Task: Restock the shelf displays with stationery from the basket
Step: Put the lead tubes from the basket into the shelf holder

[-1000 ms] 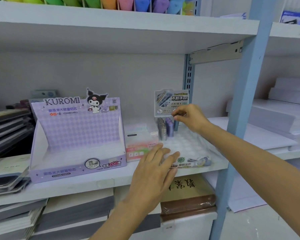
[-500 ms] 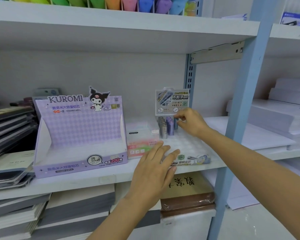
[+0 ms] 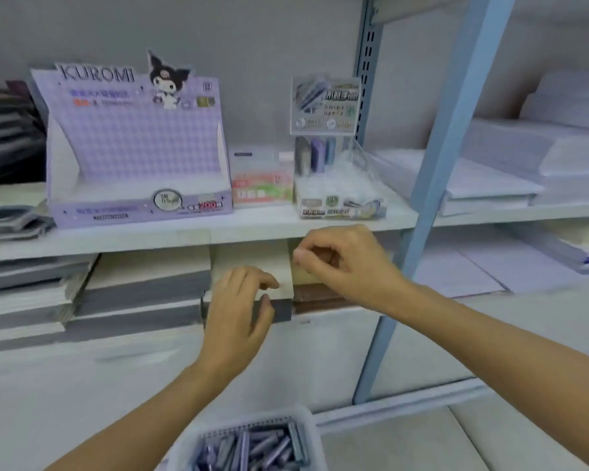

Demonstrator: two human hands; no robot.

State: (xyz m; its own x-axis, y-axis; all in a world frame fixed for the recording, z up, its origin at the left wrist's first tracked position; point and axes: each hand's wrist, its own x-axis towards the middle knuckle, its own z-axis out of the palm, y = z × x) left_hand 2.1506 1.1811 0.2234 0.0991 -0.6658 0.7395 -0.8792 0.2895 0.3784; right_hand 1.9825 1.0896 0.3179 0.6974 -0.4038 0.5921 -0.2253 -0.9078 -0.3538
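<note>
A white basket (image 3: 306, 419) at the bottom centre holds several purple and grey lead tubes (image 3: 252, 448). On the shelf (image 3: 184, 232) stands a clear display tray (image 3: 340, 195) with three tubes (image 3: 315, 154) upright at its back under a printed card. Left of it sit a small pink and green box (image 3: 261, 180) and an empty purple Kuromi display box (image 3: 136, 154). My left hand (image 3: 240, 314) hovers below the shelf edge, fingers loosely bent and holding nothing. My right hand (image 3: 344, 263) is beside it, fingers curled, nothing visible in them.
Stacks of notebooks (image 3: 92, 294) fill the lower shelf at the left. A brown packet (image 3: 317, 295) lies behind my right hand. A blue shelf post (image 3: 432, 188) rises at the right, with white paper stacks (image 3: 510, 171) beyond it.
Both hands have pulled back from the display tray and dropped below the shelf edge. The view has tilted down, bringing the basket into sight. The frame is blurred by motion.
</note>
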